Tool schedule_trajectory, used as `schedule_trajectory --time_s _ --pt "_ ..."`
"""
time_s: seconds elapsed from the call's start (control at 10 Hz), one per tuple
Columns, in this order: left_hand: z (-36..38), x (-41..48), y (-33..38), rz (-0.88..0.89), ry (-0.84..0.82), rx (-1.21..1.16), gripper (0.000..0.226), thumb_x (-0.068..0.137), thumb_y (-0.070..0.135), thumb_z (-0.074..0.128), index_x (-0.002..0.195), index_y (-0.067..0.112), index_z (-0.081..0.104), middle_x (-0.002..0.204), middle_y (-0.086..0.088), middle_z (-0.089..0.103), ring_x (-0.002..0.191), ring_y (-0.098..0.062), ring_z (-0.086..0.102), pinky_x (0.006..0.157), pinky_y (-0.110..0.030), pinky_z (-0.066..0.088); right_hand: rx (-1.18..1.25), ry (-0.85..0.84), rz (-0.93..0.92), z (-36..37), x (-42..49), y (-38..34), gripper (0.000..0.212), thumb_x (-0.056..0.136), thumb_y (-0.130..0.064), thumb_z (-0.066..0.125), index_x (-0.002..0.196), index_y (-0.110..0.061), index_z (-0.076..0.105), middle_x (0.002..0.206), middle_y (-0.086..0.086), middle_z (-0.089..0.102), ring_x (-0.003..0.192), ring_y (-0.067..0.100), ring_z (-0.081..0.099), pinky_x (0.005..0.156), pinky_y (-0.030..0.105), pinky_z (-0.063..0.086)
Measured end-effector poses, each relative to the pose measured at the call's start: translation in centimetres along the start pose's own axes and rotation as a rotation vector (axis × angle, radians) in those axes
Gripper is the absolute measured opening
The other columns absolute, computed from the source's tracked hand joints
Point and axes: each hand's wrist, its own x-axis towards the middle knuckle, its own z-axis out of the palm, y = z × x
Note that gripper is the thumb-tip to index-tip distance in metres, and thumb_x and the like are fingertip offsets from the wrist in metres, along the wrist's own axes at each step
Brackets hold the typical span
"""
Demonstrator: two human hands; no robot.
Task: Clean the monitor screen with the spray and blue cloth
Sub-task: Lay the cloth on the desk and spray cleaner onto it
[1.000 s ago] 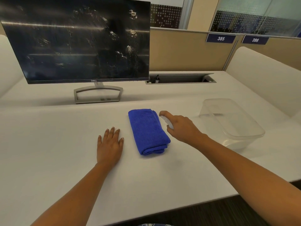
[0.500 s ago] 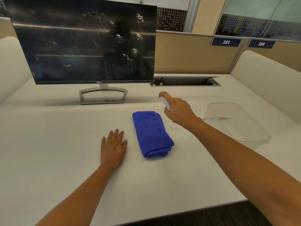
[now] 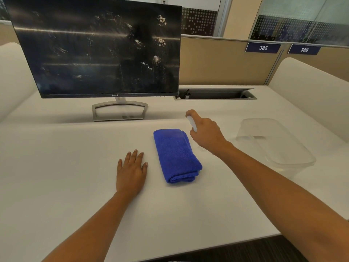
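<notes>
A dark monitor (image 3: 98,50) with smears and spots on its screen stands on a silver stand at the back left of the white desk (image 3: 56,176). A folded blue cloth (image 3: 175,156) lies in the middle of the desk. My right hand (image 3: 205,135) is raised just right of the cloth, shut on a small white spray bottle (image 3: 192,124), forefinger on top, mostly hiding the bottle. My left hand (image 3: 131,172) lies flat on the desk left of the cloth, fingers spread, holding nothing.
A clear plastic container (image 3: 273,142) sits on the desk at the right. An open cable tray (image 3: 215,94) is set into the desk behind. Tan partitions (image 3: 217,61) with number signs close off the back, and padded side panels flank the desk.
My right hand has lifted the spray bottle off the desk beside the cloth and carried it up and slightly forward. My left hand and the cloth have stayed put.
</notes>
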Motion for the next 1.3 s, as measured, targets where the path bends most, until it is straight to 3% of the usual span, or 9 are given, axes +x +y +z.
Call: schedule_trajectory --time_s 0.2,0.3,0.4,0.5,0.6,0.7,1.0,1.3 --pt "-0.1 -0.1 0.1 -0.001 0.002 0.002 0.049 0.097 0.036 0.025 0.144 0.022 0.021 0.156 0.0 0.016 0.144 -0.017 0.009 0.117 -0.04 0.006 0.037 0.016 -0.071 0.4 -3.4 0.2 0.037 0.084 -0.008 0.05 0.119 -0.017 0.041 0.051 -0.007 0.033 0.041 0.009 0.033 0.044 0.023 0.032" --pt "-0.2 -0.1 0.1 -0.003 -0.001 -0.004 0.049 0.097 0.036 0.025 0.144 0.022 0.021 0.156 0.001 0.016 0.144 -0.017 0.009 0.117 -0.04 0.005 0.071 0.025 -0.067 0.8 -4.9 0.5 0.044 0.084 -0.011 0.05 0.124 -0.023 0.037 0.051 -0.01 0.033 0.041 0.009 0.033 0.045 0.024 0.034" --pt "-0.2 -0.1 0.1 -0.001 -0.002 -0.004 0.049 0.097 0.036 0.025 0.144 0.021 0.021 0.156 0.0 0.016 0.144 -0.017 0.009 0.117 -0.04 0.005 0.21 0.065 0.058 1.3 -5.5 1.4 0.053 0.085 -0.018 0.054 0.131 -0.029 0.03 0.058 -0.004 0.046 0.048 0.012 0.045 0.048 0.026 0.041" --pt "-0.1 0.0 0.0 -0.002 -0.004 -0.004 0.049 0.097 0.036 0.026 0.144 0.022 0.021 0.156 0.001 0.016 0.144 -0.017 0.009 0.117 -0.04 0.006 0.412 0.157 0.262 1.9 -5.6 2.8 0.06 0.081 -0.019 0.06 0.131 -0.026 0.026 0.071 -0.006 0.047 0.057 0.01 0.049 0.048 0.019 0.038" --pt "0.0 0.1 0.0 -0.008 -0.005 -0.002 0.049 0.097 0.036 0.025 0.144 0.022 0.021 0.156 0.001 0.016 0.144 -0.017 0.009 0.117 -0.04 0.006 0.573 0.201 0.465 2.2 -5.1 4.1 0.056 0.083 -0.014 0.058 0.129 -0.015 0.027 0.104 0.007 0.047 0.075 0.017 0.05 0.057 0.022 0.039" --pt "0.1 0.2 -0.1 -0.009 -0.004 0.002 0.049 0.097 0.036 0.025 0.144 0.023 0.021 0.156 0.001 0.016 0.144 -0.017 0.01 0.117 -0.04 0.006 0.607 0.188 0.542 2.5 -4.7 5.3 0.046 0.087 -0.007 0.053 0.127 -0.004 0.031 0.12 0.016 0.044 0.098 0.024 0.048 0.075 0.028 0.037" --pt "0.1 0.1 0.0 -0.017 0.022 -0.015 0.049 0.097 0.035 0.029 0.143 0.022 0.025 0.155 0.001 0.02 0.144 -0.017 0.012 0.117 -0.04 0.008 0.603 0.26 0.568 3.5 -4.3 6.4 0.044 0.088 -0.011 0.058 0.123 -0.002 0.033 0.119 0.018 0.049 0.094 0.018 0.045 0.078 0.026 0.038" --pt "0.0 0.1 0.2 -0.023 0.026 -0.027 0.048 0.097 0.035 0.03 0.143 0.022 0.026 0.155 0.001 0.02 0.144 -0.017 0.012 0.117 -0.04 0.007 0.601 0.268 0.634 5.1 -5.4 7.2 0.06 0.083 -0.016 0.066 0.129 -0.005 0.03 0.125 0.019 0.049 0.108 0.031 0.051 0.08 0.028 0.04"
